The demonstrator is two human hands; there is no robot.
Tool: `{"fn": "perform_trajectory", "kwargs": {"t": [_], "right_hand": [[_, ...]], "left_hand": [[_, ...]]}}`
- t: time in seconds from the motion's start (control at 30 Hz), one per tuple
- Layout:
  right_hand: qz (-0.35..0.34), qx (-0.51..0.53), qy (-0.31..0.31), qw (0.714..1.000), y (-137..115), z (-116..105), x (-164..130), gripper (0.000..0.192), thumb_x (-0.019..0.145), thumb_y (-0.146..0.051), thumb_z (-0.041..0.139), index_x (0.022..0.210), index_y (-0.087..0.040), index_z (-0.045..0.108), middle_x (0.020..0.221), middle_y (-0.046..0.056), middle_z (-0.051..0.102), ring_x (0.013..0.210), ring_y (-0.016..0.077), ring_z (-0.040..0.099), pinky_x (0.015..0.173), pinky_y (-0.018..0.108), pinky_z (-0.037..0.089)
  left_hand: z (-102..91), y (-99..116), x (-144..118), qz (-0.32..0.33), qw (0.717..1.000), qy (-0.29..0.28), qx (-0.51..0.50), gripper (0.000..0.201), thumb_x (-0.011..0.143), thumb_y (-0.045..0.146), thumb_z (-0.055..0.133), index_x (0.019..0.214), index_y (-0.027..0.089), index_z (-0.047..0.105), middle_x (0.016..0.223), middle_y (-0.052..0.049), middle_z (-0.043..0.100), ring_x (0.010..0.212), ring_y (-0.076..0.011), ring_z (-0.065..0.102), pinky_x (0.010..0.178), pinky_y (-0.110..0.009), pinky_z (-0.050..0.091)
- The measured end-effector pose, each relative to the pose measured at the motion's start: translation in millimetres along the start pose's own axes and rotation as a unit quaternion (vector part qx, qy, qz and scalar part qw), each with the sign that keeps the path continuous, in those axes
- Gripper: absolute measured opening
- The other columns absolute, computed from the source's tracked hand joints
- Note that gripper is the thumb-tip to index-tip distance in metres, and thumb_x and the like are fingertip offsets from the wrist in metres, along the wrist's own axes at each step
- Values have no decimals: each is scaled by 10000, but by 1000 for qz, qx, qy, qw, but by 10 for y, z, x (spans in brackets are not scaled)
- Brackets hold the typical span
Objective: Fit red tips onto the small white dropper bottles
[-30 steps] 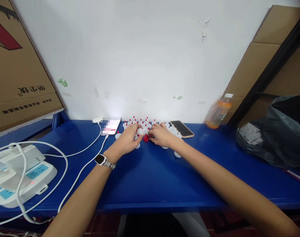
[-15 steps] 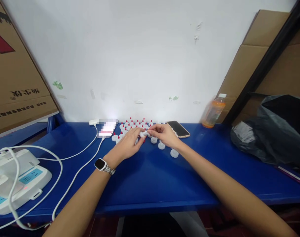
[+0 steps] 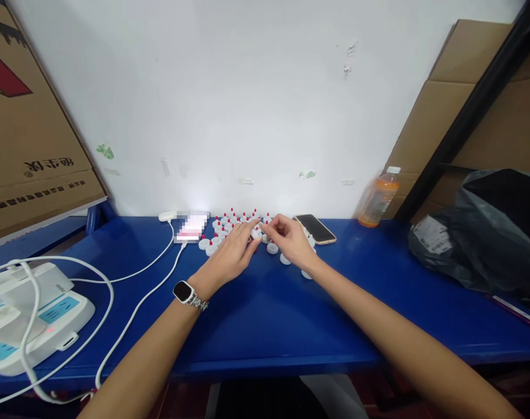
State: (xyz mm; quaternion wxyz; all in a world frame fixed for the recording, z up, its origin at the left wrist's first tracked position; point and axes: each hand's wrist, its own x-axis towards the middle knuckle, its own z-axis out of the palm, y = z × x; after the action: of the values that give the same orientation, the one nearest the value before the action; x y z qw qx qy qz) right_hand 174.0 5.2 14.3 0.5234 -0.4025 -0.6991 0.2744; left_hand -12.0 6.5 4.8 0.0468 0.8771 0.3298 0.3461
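My left hand point(image 3: 234, 247), with a watch point(image 3: 184, 292) on its wrist, grips a white plastic nozzle cap point(image 3: 256, 232) between thumb and fingers. My right hand point(image 3: 291, 238) is closed in a pinch at the top of the same cap; its fingertips hide part of the nozzle. Behind and left of my hands stand several white caps with small red tips point(image 3: 216, 222) on the blue table. To the right, partly under my right hand and wrist, sit several white caps point(image 3: 272, 248) on which I see no red tips.
A phone point(image 3: 316, 228) lies right of my hands, a lit phone point(image 3: 193, 227) with a cable to the left. A power strip point(image 3: 68, 326) with looping white cables is at the left edge. An orange drink bottle point(image 3: 378, 198) and a dark plastic bag point(image 3: 474, 233) stand right.
The cap in my left hand has turned from lying sideways to more upright. My right fingers have risen slightly to its top. The view has shifted slightly.
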Motion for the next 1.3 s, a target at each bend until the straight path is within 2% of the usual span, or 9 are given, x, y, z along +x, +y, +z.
{"fn": "perform_trajectory", "kwargs": {"t": [0.13,0.27,0.47,0.63,0.73,0.87,1.0,1.1,1.3], "right_hand": [[-117,-237,-38,964,-54,-58,-36,300,1014,-375,397,763,-219,447,626,-30,482,577,127,456,609,267,325],[-152,-323,-48,933,-34,-57,-40,277,1034,-305,338,796,-218,449,697,5,526,654,156,496,655,278,320],[-131,-297,-50,945,-18,-16,-65,261,1028,-306,344,805,-220,450,682,-4,522,626,152,489,628,274,315],[-36,-172,-42,983,-48,-86,-21,284,991,-406,429,788,-213,474,639,-38,527,568,120,480,572,250,336],[-13,-119,-72,990,-43,-186,-4,266,946,-422,509,817,-193,552,675,-26,577,598,119,503,576,242,371],[-37,-178,-151,972,12,-292,-42,165,901,-326,597,837,-183,650,713,-5,628,671,134,548,648,257,386],[-95,-314,-210,921,72,-304,-67,84,882,-244,638,834,-200,691,728,4,637,806,171,573,800,309,352],[-89,-366,-196,905,93,-331,-10,68,872,-247,657,905,-204,698,724,1,643,825,181,578,812,314,328],[12,-367,-91,926,286,-546,452,242,954,-326,492,1042,-196,677,813,27,718,726,160,614,732,283,374]], "left_hand": [[-11,60,-3,-1,1000,-9,11,464,1042,370,323,1469,189,317,1404,-147,502,1307,-267,478,1120,-497,398],[-8,101,-17,-5,1000,-15,11,471,1043,364,310,1480,188,309,1380,-150,514,1297,-273,482,1114,-508,406],[32,83,-25,-22,999,-22,-22,506,1040,391,326,1507,202,286,1434,-148,481,1344,-262,456,1140,-485,386],[64,9,-28,-29,999,-26,-32,570,1020,466,382,1537,261,254,1402,-119,523,1284,-253,513,1093,-468,427],[53,-20,-29,-38,999,-33,-13,585,986,506,448,1499,246,342,1320,-112,583,1200,-261,562,1048,-465,453],[18,-44,4,-60,998,-19,-13,402,1029,446,339,1282,229,565,1210,-78,638,1133,-232,589,1020,-431,454],[13,-55,43,-58,998,-19,-9,364,1027,432,345,1110,219,629,1097,-66,657,1059,-227,602,961,-403,470],[29,-45,84,-43,999,-27,9,352,1028,412,339,1041,216,631,1036,-65,649,1003,-229,602,917,-403,474],[103,-54,337,-26,997,-52,60,327,1027,337,320,1037,203,619,1037,-71,639,1025,-247,595,913,-425,465]]}}
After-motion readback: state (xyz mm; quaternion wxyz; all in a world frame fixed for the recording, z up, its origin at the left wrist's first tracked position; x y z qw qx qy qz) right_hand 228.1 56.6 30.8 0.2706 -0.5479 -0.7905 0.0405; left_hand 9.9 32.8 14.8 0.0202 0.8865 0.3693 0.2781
